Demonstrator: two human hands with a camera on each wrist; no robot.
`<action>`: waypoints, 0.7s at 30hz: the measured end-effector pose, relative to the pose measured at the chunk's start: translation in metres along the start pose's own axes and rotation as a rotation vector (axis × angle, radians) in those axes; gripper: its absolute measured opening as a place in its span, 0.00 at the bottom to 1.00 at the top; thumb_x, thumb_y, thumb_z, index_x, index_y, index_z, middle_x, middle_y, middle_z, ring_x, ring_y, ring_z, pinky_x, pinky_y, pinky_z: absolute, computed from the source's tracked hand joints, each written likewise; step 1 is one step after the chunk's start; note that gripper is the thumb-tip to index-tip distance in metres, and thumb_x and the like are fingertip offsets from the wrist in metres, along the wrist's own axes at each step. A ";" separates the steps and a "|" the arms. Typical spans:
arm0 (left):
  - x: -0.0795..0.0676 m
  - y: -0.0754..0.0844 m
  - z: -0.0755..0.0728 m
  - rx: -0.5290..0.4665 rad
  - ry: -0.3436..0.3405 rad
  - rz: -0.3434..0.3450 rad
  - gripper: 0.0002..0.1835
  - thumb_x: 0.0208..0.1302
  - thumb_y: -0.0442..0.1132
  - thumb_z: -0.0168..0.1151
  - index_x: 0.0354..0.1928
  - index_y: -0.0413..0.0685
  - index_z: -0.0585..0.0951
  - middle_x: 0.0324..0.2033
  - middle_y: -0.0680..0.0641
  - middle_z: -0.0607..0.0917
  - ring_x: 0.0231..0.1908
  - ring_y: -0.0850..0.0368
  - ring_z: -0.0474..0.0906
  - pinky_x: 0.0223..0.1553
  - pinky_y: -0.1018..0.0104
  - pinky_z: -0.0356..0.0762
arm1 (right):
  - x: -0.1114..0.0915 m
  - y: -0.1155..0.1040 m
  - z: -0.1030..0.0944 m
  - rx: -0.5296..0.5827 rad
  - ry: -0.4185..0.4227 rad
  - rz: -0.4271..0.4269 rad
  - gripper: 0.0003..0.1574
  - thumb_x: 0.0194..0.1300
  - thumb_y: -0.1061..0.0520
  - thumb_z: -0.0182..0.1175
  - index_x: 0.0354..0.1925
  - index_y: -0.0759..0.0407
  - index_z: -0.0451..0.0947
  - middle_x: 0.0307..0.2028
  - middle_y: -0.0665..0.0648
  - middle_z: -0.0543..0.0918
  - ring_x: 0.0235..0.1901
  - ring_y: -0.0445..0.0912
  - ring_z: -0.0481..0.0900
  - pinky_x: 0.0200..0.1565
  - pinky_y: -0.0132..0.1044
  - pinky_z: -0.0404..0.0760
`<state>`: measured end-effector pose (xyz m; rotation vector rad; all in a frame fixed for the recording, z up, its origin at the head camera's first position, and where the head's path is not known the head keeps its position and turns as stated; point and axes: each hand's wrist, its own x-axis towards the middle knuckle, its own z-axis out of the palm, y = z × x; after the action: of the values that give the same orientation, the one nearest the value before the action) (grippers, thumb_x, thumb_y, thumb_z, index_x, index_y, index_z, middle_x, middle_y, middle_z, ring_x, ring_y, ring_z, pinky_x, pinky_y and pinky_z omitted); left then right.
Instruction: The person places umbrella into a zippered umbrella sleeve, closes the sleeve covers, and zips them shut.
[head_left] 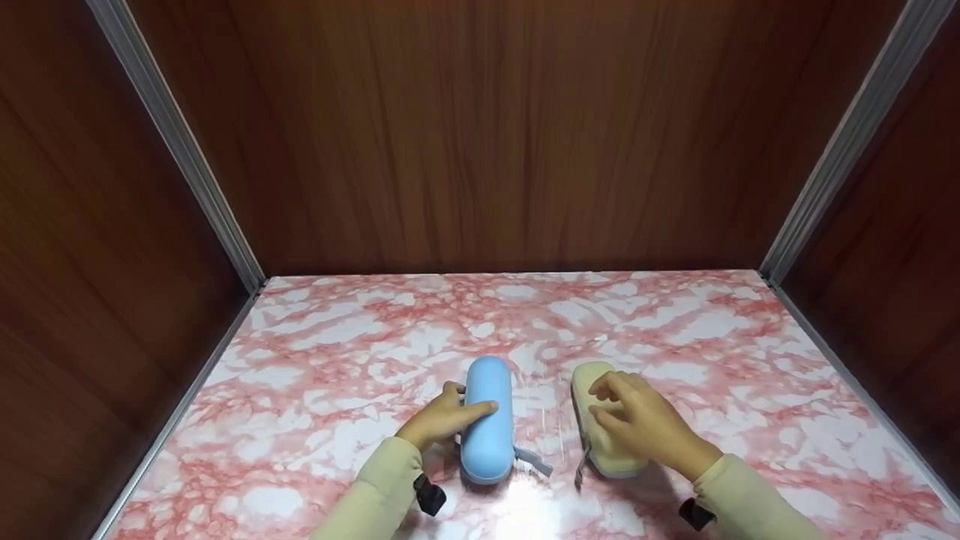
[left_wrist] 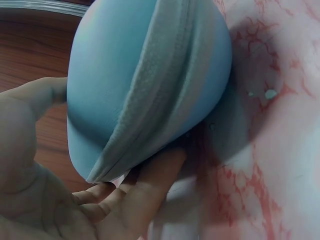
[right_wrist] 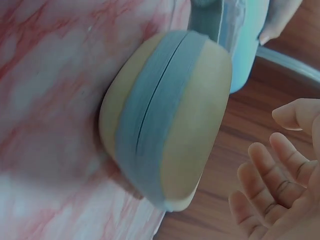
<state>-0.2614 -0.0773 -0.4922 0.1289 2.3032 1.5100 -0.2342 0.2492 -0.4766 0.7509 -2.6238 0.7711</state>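
Observation:
A long, rounded light-blue zip case (head_left: 489,442) lies near the middle of the table, its grey strap (head_left: 532,459) pointing right. My left hand (head_left: 437,418) grips it from the left side, thumb across the top. In the left wrist view, fingers (left_wrist: 155,185) curl under the edge of the case, below its grey zip band (left_wrist: 150,100). To the right lies a pale-yellow zip case (head_left: 604,450) with a grey zip band (right_wrist: 150,105). Above it hovers my right hand (head_left: 646,421), fingers loosely bent and apart from the case, holding nothing, as the right wrist view shows.
The table (head_left: 337,360) has a red and white marbled top. Dark wood panels (head_left: 487,135) close it in at the back and both sides, with metal rails (head_left: 180,142) at the corners. A dark wrist device (head_left: 429,495) sits on each sleeve.

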 end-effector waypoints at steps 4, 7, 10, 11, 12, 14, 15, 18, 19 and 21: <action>-0.001 -0.002 -0.004 0.023 0.001 0.037 0.45 0.66 0.57 0.63 0.70 0.32 0.57 0.62 0.28 0.71 0.50 0.40 0.79 0.46 0.43 0.79 | -0.003 0.007 -0.003 0.003 0.032 0.029 0.13 0.62 0.60 0.70 0.45 0.54 0.78 0.38 0.49 0.79 0.41 0.45 0.77 0.42 0.41 0.81; -0.003 -0.002 -0.006 0.027 -0.011 0.046 0.43 0.67 0.56 0.62 0.71 0.35 0.57 0.59 0.30 0.74 0.48 0.41 0.80 0.41 0.45 0.81 | -0.006 0.011 -0.006 0.006 0.043 0.055 0.13 0.63 0.59 0.70 0.45 0.53 0.78 0.38 0.47 0.79 0.41 0.44 0.77 0.41 0.41 0.79; -0.005 -0.003 -0.010 0.055 -0.025 0.066 0.41 0.68 0.55 0.62 0.70 0.37 0.58 0.52 0.36 0.78 0.43 0.45 0.80 0.34 0.49 0.81 | -0.007 0.015 -0.007 0.010 0.049 0.065 0.13 0.63 0.59 0.70 0.45 0.54 0.79 0.38 0.46 0.78 0.40 0.43 0.76 0.40 0.40 0.78; -0.005 -0.003 -0.011 0.067 -0.029 0.076 0.40 0.68 0.55 0.62 0.70 0.37 0.59 0.49 0.38 0.79 0.42 0.46 0.80 0.32 0.50 0.81 | -0.008 0.016 -0.007 0.010 0.048 0.066 0.13 0.63 0.59 0.69 0.45 0.54 0.79 0.37 0.46 0.78 0.40 0.43 0.76 0.40 0.40 0.78; -0.006 -0.003 -0.012 0.081 -0.031 0.091 0.39 0.68 0.54 0.62 0.70 0.37 0.60 0.46 0.40 0.79 0.41 0.48 0.79 0.32 0.51 0.80 | -0.008 0.017 -0.007 0.009 0.049 0.068 0.13 0.63 0.60 0.69 0.45 0.54 0.79 0.37 0.46 0.78 0.40 0.43 0.76 0.40 0.40 0.78; -0.007 -0.004 -0.015 0.121 -0.026 0.127 0.37 0.69 0.54 0.61 0.68 0.38 0.62 0.44 0.43 0.79 0.40 0.49 0.78 0.33 0.52 0.79 | -0.008 0.018 -0.007 0.006 0.049 0.074 0.12 0.63 0.60 0.69 0.45 0.55 0.79 0.37 0.46 0.77 0.39 0.43 0.75 0.40 0.40 0.77; -0.007 -0.005 -0.016 0.141 -0.018 0.144 0.36 0.69 0.54 0.61 0.68 0.38 0.64 0.44 0.43 0.78 0.41 0.49 0.77 0.36 0.52 0.79 | -0.008 0.019 -0.008 0.005 0.047 0.079 0.12 0.63 0.60 0.69 0.45 0.55 0.79 0.37 0.46 0.77 0.39 0.43 0.75 0.40 0.41 0.77; -0.008 -0.007 -0.019 0.209 0.023 0.200 0.31 0.70 0.53 0.61 0.65 0.39 0.69 0.49 0.41 0.77 0.48 0.45 0.77 0.45 0.48 0.78 | -0.008 0.021 -0.008 0.001 0.043 0.096 0.12 0.64 0.60 0.69 0.46 0.55 0.79 0.37 0.46 0.78 0.41 0.44 0.76 0.41 0.43 0.78; -0.008 -0.008 -0.020 0.240 0.042 0.224 0.30 0.70 0.52 0.60 0.64 0.39 0.70 0.50 0.40 0.77 0.49 0.43 0.77 0.47 0.47 0.77 | -0.008 0.021 -0.008 0.000 0.043 0.101 0.12 0.64 0.60 0.68 0.46 0.55 0.79 0.38 0.46 0.78 0.42 0.45 0.76 0.42 0.44 0.78; -0.008 -0.009 -0.022 0.299 0.081 0.269 0.27 0.70 0.51 0.60 0.61 0.40 0.73 0.53 0.38 0.76 0.53 0.40 0.76 0.51 0.45 0.76 | -0.008 0.023 -0.008 -0.007 0.045 0.100 0.12 0.64 0.60 0.68 0.46 0.55 0.79 0.38 0.48 0.79 0.43 0.46 0.77 0.43 0.45 0.79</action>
<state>-0.2611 -0.1018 -0.4908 0.4832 2.6517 1.2962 -0.2396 0.2735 -0.4826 0.5973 -2.6383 0.7955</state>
